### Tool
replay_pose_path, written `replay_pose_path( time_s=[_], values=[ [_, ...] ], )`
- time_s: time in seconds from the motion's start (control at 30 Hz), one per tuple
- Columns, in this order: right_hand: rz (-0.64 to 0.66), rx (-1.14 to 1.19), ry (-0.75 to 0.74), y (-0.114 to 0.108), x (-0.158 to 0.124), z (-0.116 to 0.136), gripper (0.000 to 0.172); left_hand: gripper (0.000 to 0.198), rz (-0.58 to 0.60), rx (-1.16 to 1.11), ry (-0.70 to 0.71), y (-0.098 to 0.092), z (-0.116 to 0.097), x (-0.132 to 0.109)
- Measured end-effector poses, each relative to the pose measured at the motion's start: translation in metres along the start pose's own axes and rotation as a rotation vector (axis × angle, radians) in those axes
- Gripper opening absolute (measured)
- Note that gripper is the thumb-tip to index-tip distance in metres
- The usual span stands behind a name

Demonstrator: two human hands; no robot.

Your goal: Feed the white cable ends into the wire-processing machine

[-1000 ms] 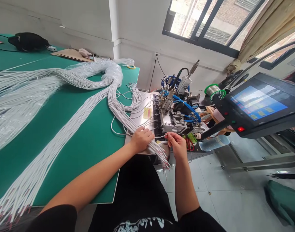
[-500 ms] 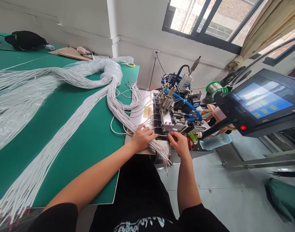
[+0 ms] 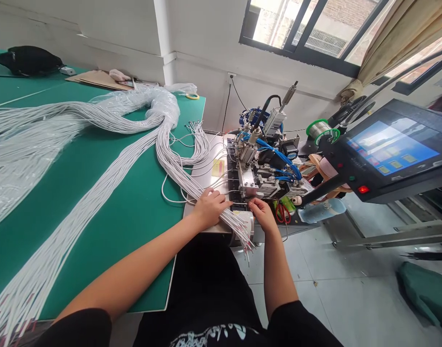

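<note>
A thick bundle of white cables (image 3: 184, 177) runs across the table edge, its loose ends hanging past the machine's front. My left hand (image 3: 210, 210) lies over this bundle, thumb and finger closed on a single white cable (image 3: 239, 203). At that cable's other end, my right hand (image 3: 261, 212) pinches the tip close to the machine's front corner. The machine (image 3: 247, 173) has metal cylinders and blue air hoses, and several cables lead into its dark slotted strip (image 3: 234, 180). What exactly sits between the right fingertips is too small to make out fully.
More white cables and plastic wrap (image 3: 166, 103) lie on the green table (image 3: 141, 231). Right of the machine are red-handled scissors (image 3: 281, 212), a plastic bottle (image 3: 324, 211), a solder wire spool (image 3: 322, 132) and a lit screen (image 3: 394, 149).
My right hand has shifted slightly left, drawing nearer the machine's front corner with the cable tip. The left hand stays on the bundle. The whole view has moved a little.
</note>
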State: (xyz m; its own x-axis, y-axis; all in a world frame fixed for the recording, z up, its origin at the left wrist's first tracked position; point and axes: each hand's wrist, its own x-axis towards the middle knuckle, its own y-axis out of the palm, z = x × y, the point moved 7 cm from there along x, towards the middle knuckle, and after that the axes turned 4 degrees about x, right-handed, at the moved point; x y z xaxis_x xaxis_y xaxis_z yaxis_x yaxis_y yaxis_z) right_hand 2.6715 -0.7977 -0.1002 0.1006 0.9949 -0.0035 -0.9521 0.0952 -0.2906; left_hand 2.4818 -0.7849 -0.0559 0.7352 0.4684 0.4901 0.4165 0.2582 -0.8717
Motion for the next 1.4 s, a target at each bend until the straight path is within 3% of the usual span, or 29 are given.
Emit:
replay_pose_path(
  time_s=[0.23,0.53,0.93,1.13,1.23,1.4],
  values=[
    [-0.111,0.301,0.167,0.004,0.002,-0.021,0.026,0.031,-0.022,-0.009,0.005,0.000,-0.001,0.002],
    [-0.156,0.379,0.179,0.008,-0.003,-0.026,0.029,0.020,-0.080,-0.012,-0.010,-0.005,-0.001,-0.003],
    [-0.181,0.300,0.104,0.007,-0.016,-0.014,0.037,0.018,-0.035,0.021,-0.051,-0.009,-0.002,-0.006],
    [-0.320,-0.005,0.004,-0.015,-0.037,0.009,0.040,0.022,-0.045,-0.014,-0.071,-0.010,0.001,-0.009],
    [-0.260,-0.093,-0.024,-0.021,-0.050,0.025,0.038,0.033,-0.081,-0.006,-0.064,-0.011,0.000,-0.010],
    [0.016,-0.203,-0.013,-0.009,-0.065,0.049,0.035,0.032,-0.149,-0.004,-0.054,-0.017,-0.001,-0.010]
  ],
)
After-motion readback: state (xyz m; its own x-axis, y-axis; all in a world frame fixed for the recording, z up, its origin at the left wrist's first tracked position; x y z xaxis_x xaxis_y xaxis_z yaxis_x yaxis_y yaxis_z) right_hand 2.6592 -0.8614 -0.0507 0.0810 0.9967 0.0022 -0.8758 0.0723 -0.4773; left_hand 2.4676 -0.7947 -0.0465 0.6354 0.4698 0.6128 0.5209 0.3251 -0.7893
